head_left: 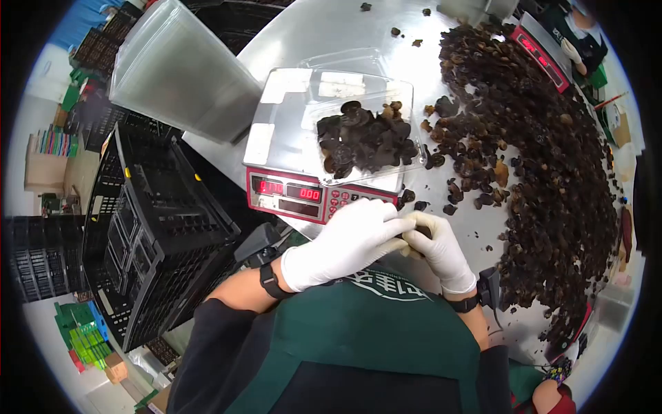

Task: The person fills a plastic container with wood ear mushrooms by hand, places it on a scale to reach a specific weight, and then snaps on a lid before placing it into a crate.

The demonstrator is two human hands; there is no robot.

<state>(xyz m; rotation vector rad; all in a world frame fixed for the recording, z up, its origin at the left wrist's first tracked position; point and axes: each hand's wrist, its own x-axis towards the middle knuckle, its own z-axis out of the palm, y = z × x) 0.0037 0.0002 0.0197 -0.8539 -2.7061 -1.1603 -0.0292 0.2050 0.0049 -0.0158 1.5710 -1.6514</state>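
Note:
My left hand (358, 233) and my right hand (441, 250), both in white gloves, meet in front of my green apron. Their fingers are closed together around a small dark mushroom-like piece (423, 231), mostly covered by the gloves. Just beyond them stands a red-framed digital scale (259, 200) with a lit red display. On its metal plate rests a clear plastic tray (336, 181), holding a heap of dark brown mushroom-like pieces (369, 134). A few loose pieces (420, 205) lie beside the scale, close to my right hand.
A large pile of dark pieces (552, 172) covers the right of the steel table (289, 31). Stacked clear trays (183, 76) stand at the left, above black crates (152, 228). Across the table, another scale (541, 55) sits near a co-worker's gloved hand (571, 50).

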